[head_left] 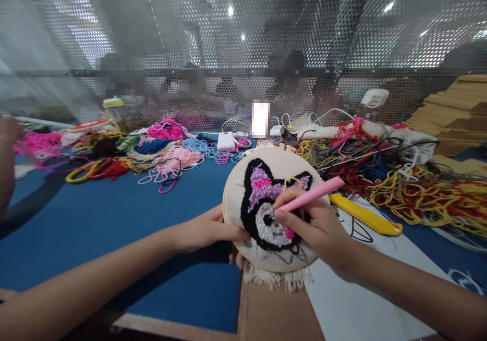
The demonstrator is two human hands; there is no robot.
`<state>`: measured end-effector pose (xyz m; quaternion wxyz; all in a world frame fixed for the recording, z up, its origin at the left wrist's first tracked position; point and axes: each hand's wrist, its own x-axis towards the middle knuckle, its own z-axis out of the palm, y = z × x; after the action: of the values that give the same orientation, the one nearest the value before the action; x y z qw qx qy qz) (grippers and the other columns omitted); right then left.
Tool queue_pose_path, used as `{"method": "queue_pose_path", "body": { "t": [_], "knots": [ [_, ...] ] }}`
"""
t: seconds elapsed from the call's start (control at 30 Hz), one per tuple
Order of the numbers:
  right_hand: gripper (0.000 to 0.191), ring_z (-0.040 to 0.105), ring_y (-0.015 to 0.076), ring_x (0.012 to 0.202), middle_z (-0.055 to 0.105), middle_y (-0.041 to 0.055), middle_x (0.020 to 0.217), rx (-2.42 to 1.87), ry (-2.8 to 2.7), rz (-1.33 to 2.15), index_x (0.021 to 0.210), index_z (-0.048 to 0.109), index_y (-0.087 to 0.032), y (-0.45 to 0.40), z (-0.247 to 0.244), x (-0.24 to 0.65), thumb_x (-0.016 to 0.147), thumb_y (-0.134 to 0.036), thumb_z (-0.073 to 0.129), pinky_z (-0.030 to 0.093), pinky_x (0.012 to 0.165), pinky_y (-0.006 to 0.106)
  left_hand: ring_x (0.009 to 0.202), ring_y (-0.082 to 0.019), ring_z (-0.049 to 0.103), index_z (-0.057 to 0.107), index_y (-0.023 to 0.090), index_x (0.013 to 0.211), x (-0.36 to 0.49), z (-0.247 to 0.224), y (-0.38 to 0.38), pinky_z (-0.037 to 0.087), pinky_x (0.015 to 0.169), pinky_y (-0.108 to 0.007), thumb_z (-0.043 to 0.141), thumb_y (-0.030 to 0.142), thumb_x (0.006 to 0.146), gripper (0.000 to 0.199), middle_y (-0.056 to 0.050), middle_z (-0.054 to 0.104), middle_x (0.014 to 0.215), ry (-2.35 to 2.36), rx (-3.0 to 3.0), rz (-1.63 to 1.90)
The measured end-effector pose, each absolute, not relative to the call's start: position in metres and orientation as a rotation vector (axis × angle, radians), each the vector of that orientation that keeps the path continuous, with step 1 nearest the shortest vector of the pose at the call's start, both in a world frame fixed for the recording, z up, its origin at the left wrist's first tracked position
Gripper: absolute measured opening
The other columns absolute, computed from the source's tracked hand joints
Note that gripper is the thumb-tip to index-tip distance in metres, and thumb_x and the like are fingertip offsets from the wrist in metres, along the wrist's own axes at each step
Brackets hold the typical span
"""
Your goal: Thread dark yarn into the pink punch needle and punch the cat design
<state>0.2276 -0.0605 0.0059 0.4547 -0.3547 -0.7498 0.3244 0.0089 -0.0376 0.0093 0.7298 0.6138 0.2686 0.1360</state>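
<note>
A round hoop (233,199) holds cream cloth with a tufted animal face in black, purple, grey and pink yarn. My left hand (218,232) grips the hoop's lower left edge, thumb on the front and fingertips showing beneath. In my right hand (304,216) is a pink pen-like tool (317,193), slanting up to the right. Its tip is hidden by my fingers over the grey part of the face. A yellow strand loops above my right hand. White fringe (277,277) hangs below the hoop.
Yarn heaps (178,156) line the back of the blue table (114,224), with yellow-handled scissors (84,172) at left. Right of the hoop lie a yellow cutter-like tool (365,216), a white sheet with drawn lines (365,285) and tangled yarn (418,183). Another person's arm (6,163) shows at far left.
</note>
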Motion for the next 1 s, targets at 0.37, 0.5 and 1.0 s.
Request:
{"method": "queue_pose_path", "body": {
  "t": [0.37, 0.5, 1.0],
  "knots": [
    [0.011, 0.049, 0.0080, 0.064, 0.051, -0.0030, 0.076, -0.802, -1.724, 0.910, 0.084, 0.054, -0.023, -0.0612, 0.0049, 0.2309, 0.090, -0.031, 0.048, 0.039, 0.056, 0.023, 0.049, -0.012, 0.058, 0.067, 0.008, 0.070, 0.0098, 0.0090, -0.0374, 0.046, 0.048, -0.019, 0.052, 0.015, 0.078, 0.018, -0.007, 0.067, 0.058, 0.598, 1.346, 0.313],
    [0.009, 0.048, 0.0098, 0.062, 0.053, -0.0030, 0.071, -0.909, -1.851, 0.782, 0.083, 0.055, -0.023, -0.0612, 0.0039, 0.2286, 0.087, -0.030, 0.053, 0.038, 0.056, 0.026, 0.049, -0.012, 0.059, 0.067, 0.008, 0.073, 0.0090, 0.0084, -0.0381, 0.046, 0.048, -0.018, 0.052, 0.016, 0.079, 0.018, -0.007, 0.067, 0.059, 0.600, 1.347, 0.320],
    [0.005, 0.055, 0.0158, 0.082, 0.063, 0.0022, 0.085, -0.799, -2.211, 0.457, 0.085, 0.064, -0.021, -0.0580, 0.0046, 0.2215, 0.081, -0.022, 0.060, 0.041, 0.074, 0.030, 0.045, -0.011, 0.056, 0.066, 0.008, 0.065, 0.0125, 0.0099, -0.0406, 0.045, 0.045, -0.019, 0.054, 0.015, 0.074, 0.016, -0.006, 0.065, 0.053, 0.654, 1.346, 0.368]
  ]
}}
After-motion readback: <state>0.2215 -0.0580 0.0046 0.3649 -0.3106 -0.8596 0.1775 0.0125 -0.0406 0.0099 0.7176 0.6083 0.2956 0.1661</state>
